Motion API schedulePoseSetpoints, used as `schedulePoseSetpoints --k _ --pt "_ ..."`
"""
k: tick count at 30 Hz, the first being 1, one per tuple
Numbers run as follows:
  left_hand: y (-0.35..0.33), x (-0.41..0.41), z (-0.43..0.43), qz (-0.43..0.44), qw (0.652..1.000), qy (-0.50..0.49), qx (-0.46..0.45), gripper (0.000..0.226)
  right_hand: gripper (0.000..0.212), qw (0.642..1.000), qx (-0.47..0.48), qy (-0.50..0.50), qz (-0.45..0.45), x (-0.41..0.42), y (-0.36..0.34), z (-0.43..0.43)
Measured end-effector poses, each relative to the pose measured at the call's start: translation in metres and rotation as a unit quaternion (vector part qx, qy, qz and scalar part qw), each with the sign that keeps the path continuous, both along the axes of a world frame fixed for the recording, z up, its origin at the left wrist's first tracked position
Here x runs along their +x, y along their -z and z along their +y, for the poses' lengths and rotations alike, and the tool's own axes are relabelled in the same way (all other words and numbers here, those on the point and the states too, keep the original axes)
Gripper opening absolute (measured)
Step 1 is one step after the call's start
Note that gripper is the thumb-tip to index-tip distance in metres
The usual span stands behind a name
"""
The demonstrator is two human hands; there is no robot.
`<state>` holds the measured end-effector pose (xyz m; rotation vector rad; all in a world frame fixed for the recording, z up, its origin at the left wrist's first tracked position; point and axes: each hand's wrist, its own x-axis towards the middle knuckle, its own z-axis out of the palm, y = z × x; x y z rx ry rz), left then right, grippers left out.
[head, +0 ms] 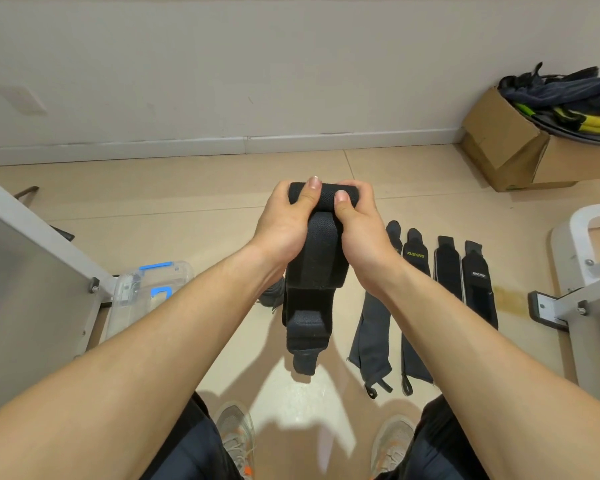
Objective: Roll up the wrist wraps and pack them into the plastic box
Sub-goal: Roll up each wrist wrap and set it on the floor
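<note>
Left hand (284, 220) and right hand (359, 226) gripping rolled top of black wrist wrap (312, 271) held above the floor (187, 188), four wraps (426, 306) lying flat on floor right, clear plastic box (149, 292) left.

Held wrist wrap (314, 271) at centre, a row of 4 floor wraps (416, 306) to its right.
The left hand (284, 220) and right hand (357, 230) grip the held wrist wrap's top side by side; its loose end hangs between the forearms, above the floor (187, 188). The 4 floor wraps lie flat, side by side. The plastic box (146, 289) sits on the floor to the left, beside a panel (32, 271). A cardboard box (499, 140) stands far right, against the wall (257, 64).
</note>
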<state>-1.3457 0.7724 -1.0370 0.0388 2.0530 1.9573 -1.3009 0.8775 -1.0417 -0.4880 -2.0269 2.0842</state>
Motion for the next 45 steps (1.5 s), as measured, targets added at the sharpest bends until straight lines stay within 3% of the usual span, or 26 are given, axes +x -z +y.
schedulePoseSetpoints --k 5,10,15,16,19,21,29,31,33,35,40,42,45 --pt "0.002 -0.001 -0.003 0.046 0.999 0.015 0.016 0.004 0.022 0.999 -0.047 0.001 -0.024 -0.002 -0.003 0.006" --pt "0.005 0.0 -0.005 0.063 0.996 0.053 0.043 0.015 0.04 0.999 -0.025 0.013 -0.035 -0.003 -0.002 0.006" --pt "0.004 -0.002 -0.003 -0.022 0.994 0.056 0.089 0.014 0.024 1.0 -0.015 0.007 -0.024 -0.006 0.002 0.008" --pt "0.005 -0.003 -0.003 -0.054 0.993 0.049 0.095 0.016 0.021 1.0 -0.006 0.003 -0.024 -0.005 0.003 0.007" --pt "0.007 -0.003 -0.001 -0.139 0.988 0.033 0.064 0.06 0.014 0.999 0.016 -0.019 -0.024 -0.002 0.006 0.004" --pt "0.009 -0.003 0.0 -0.119 0.992 0.02 0.019 0.068 0.013 0.999 0.005 -0.027 -0.023 -0.002 0.007 0.003" --pt "0.005 -0.002 -0.002 -0.025 0.995 0.017 0.098 0.029 0.021 0.998 -0.032 -0.009 -0.05 -0.001 -0.004 0.01" --pt "0.003 -0.002 -0.003 0.0 0.994 0.03 0.103 0.016 0.031 0.997 -0.037 -0.013 -0.065 -0.002 -0.005 0.01" --pt "0.002 -0.001 -0.004 0.02 0.994 0.048 0.099 0.015 0.049 0.997 -0.041 -0.019 -0.062 -0.002 -0.003 0.01" --pt "0.003 0.0 -0.005 0.042 0.993 0.072 0.085 0.018 0.053 0.999 -0.013 -0.007 -0.045 -0.003 -0.004 0.009" --pt "-0.004 -0.002 -0.006 -0.042 0.983 0.091 0.155 0.018 0.038 0.999 -0.036 0.001 -0.009 -0.004 -0.003 0.013" --pt "-0.003 -0.006 -0.007 -0.06 0.989 0.073 0.115 0.031 0.033 1.0 -0.02 -0.006 -0.011 -0.002 -0.002 0.01" --pt "-0.002 -0.007 -0.006 -0.062 0.993 0.085 0.046 0.076 0.027 1.0 -0.009 -0.017 0.002 0.0 -0.001 0.008"
